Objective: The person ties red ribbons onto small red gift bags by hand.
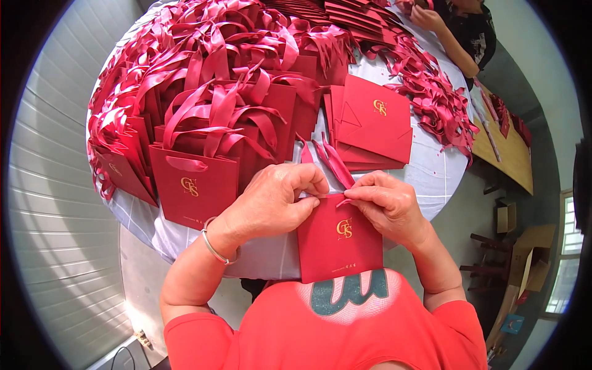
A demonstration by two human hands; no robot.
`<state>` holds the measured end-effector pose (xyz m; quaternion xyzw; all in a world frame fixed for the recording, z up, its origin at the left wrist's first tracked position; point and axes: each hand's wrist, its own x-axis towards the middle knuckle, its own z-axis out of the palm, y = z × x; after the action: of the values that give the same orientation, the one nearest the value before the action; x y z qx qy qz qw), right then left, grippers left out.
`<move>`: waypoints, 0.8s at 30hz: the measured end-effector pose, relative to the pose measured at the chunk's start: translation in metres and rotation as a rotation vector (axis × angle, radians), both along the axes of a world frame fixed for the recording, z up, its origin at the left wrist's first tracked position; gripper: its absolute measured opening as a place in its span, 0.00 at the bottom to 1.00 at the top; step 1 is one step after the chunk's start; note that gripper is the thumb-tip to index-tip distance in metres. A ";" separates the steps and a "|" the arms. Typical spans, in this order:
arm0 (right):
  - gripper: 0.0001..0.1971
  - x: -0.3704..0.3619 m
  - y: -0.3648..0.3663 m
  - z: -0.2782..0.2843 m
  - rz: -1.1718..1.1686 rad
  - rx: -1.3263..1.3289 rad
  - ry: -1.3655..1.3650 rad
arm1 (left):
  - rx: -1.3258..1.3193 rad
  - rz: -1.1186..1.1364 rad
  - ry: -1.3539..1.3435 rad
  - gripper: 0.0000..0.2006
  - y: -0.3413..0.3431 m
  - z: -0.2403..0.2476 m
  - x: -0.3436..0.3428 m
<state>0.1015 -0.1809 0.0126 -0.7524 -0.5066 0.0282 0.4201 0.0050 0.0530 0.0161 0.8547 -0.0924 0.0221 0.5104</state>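
Observation:
A small red paper gift bag (340, 246) with a gold emblem hangs upright in front of my chest, at the table's near edge. My left hand (280, 196) is closed in a pinch at its upper left edge; a metal bangle circles that wrist. With thumb and forefinger, my right hand (388, 206) pinches a dark pink satin ribbon (334, 163) at the bag's top edge. A short ribbon piece shows on the bag's front by the right fingertips, and the longer part rises behind the bag. The fingers hide exactly how the ribbon passes through it.
Finished-looking red bags (196, 188) with ribbon handles crowd the table's left and far side. Flat red bags (376, 120) lie stacked just beyond my hands. Loose ribbons (435, 105) are heaped at the right. Another person's hand (427, 18) is at the far right edge.

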 end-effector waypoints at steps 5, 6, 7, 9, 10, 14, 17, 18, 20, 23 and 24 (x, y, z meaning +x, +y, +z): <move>0.10 0.003 -0.010 0.002 -0.019 -0.004 0.023 | -0.297 -0.030 0.296 0.08 -0.002 -0.004 0.001; 0.10 0.004 -0.012 0.002 -0.031 -0.006 0.032 | -0.294 -0.030 0.295 0.08 -0.005 -0.011 0.000; 0.10 0.005 -0.013 0.000 -0.034 -0.004 0.031 | -0.406 -0.037 0.243 0.09 -0.009 -0.018 -0.001; 0.12 0.005 -0.016 -0.002 -0.032 0.020 0.013 | -0.516 -0.047 0.192 0.10 -0.011 -0.019 -0.001; 0.12 0.005 -0.017 -0.002 -0.041 0.020 0.014 | -0.560 -0.032 0.354 0.11 -0.011 -0.008 0.000; 0.10 0.003 -0.014 0.006 -0.070 0.040 -0.070 | -0.601 -0.006 0.570 0.12 -0.008 -0.011 0.004; 0.09 -0.005 -0.009 0.019 -0.075 0.054 -0.203 | -0.594 -0.010 0.594 0.11 -0.005 -0.008 0.003; 0.09 -0.009 -0.008 0.020 -0.078 0.058 -0.227 | -0.593 -0.009 0.599 0.11 -0.004 -0.009 0.003; 0.10 -0.015 -0.006 0.018 -0.085 0.083 -0.236 | -0.549 -0.018 0.581 0.10 -0.003 -0.010 0.003; 0.11 -0.019 0.000 0.018 -0.068 0.104 -0.152 | -0.507 -0.046 0.619 0.08 -0.002 -0.006 0.004; 0.11 -0.018 0.003 0.016 -0.068 0.107 -0.148 | -0.507 -0.049 0.621 0.08 -0.002 -0.009 0.003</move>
<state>0.0833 -0.1780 0.0288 -0.7456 -0.5111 -0.0688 0.4220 0.0082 0.0507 0.0068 0.6651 0.0543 -0.2275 0.7092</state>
